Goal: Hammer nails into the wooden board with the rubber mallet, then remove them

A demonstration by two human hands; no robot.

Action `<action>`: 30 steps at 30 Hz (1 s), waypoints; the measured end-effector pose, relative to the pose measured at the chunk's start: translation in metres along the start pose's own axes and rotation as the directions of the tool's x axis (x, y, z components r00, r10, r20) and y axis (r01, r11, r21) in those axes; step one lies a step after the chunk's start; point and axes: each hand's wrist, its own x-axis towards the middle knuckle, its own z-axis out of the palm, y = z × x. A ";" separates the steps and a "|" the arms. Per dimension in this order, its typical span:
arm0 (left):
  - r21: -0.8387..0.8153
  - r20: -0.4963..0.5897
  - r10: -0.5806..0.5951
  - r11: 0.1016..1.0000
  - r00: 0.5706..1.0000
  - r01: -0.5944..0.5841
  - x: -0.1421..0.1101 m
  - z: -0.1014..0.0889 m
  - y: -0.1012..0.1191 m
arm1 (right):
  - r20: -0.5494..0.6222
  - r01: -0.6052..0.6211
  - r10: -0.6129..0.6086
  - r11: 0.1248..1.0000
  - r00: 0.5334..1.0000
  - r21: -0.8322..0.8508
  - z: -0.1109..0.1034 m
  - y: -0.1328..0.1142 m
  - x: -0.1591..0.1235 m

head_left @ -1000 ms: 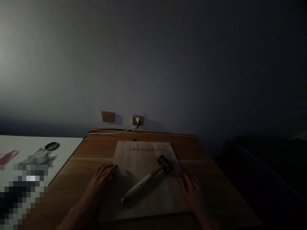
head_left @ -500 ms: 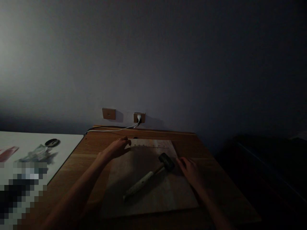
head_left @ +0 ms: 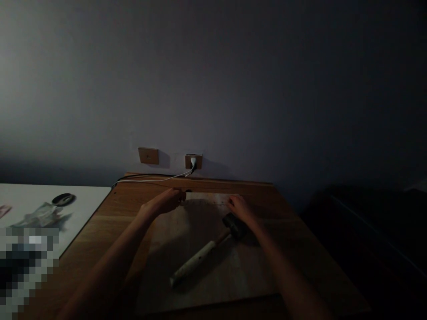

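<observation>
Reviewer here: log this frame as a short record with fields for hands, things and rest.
left hand: at the board's far edge, by the nails
right hand: at the far edge, just beyond the mallet head
things: wooden board; row of small nails along its far edge; dark-headed mallet lying on the board, pale handle toward the person
rest: wooden table; wall socket with white plug; wall switch; white printed panel

We see a black mallet head (head_left: 235, 226) on a cream handle (head_left: 196, 260) flecked with dark spots, against a pale wooden board (head_left: 207, 293) with faint streaks. Around it, the honey-brown desk (head_left: 100, 240) shows darker bands of grain. A white cable (head_left: 150, 181) stands out against a dim grey-violet wall (head_left: 213, 89).
</observation>
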 end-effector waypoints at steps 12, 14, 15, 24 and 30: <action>-0.192 -0.129 -0.070 0.980 0.989 0.044 0.011 0.013 -0.012 | -0.059 -0.138 0.188 0.866 0.980 0.480 0.000 -0.001 0.007; -0.370 -0.231 -0.124 0.928 0.965 0.031 0.014 0.012 -0.009 | -0.024 -0.159 0.186 0.892 0.982 0.424 0.003 -0.006 0.010; -0.496 -0.258 -0.164 0.868 0.952 0.015 0.015 0.012 -0.007 | -0.005 -0.164 0.180 0.908 0.984 0.386 0.005 -0.008 0.010; -0.742 -0.155 -0.311 0.663 0.938 0.097 0.017 0.022 -0.002 | 0.104 -0.126 0.109 0.975 0.989 0.180 0.005 -0.029 0.019; -0.422 -0.115 -0.243 0.890 0.963 0.174 0.015 0.025 0.003 | 0.106 -0.158 0.134 0.950 0.985 0.271 0.000 -0.033 0.023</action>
